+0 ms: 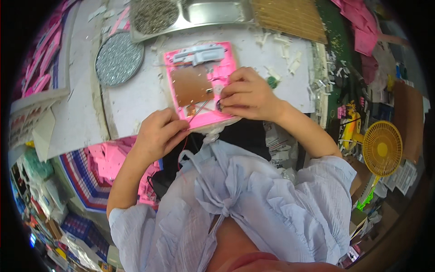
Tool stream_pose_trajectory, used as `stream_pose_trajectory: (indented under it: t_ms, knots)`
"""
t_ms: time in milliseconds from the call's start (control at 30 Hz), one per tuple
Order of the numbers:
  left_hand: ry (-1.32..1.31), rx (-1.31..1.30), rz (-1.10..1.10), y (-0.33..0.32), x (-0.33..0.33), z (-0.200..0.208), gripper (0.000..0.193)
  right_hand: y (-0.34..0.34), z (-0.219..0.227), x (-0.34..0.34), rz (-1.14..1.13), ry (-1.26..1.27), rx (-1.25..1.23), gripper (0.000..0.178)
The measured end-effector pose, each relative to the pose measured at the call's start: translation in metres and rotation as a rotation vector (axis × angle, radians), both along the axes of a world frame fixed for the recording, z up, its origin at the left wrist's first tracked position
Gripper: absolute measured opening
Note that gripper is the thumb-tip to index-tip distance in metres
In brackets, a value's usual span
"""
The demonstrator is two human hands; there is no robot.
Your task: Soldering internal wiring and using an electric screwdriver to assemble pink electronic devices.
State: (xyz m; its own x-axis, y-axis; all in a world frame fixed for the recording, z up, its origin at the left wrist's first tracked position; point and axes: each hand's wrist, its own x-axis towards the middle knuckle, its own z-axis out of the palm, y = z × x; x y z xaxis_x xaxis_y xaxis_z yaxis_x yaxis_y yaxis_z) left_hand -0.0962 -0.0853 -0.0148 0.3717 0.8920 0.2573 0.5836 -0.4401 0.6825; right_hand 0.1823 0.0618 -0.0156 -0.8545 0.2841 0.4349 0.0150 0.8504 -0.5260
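Two hands — left hand, right hand — grip one pink housing.

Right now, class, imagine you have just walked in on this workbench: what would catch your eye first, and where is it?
First the bright pink plastic casing at the centre of the white table, opened up with a brown circuit board inside. The left hand pinches its lower left corner, while the right hand works at its right edge. Next, the yellow fan at the far right.
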Motion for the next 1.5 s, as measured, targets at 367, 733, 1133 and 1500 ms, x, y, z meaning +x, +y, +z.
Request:
stream_pose_trajectory:
  t_ms: [367, 733, 1133, 1500]
  knots:
    - [0.131, -0.236, -0.078, 0.011, 0.003, 0.041, 0.028, 0.081, 0.025, 0.078, -0.962, -0.583, 0.184, 0.020]
    - [0.339, 0.266, 0.079, 0.276, 0.042, 0.017, 0.016, 0.067, 0.065, 0.083, -0.887, -0.055, -0.365, 0.030]
    - [0.252, 0.077, 0.323, 0.236, 0.040, 0.051, 0.017, 0.048, 0.063, 0.051, -0.732, 0.201, -0.716, 0.014]
    - [-0.936, -0.612, 0.238, 0.106, 0.038, 0.071, 0.023, 0.037, 0.082, -0.024, -0.406, 0.427, -0.807, 0.018]
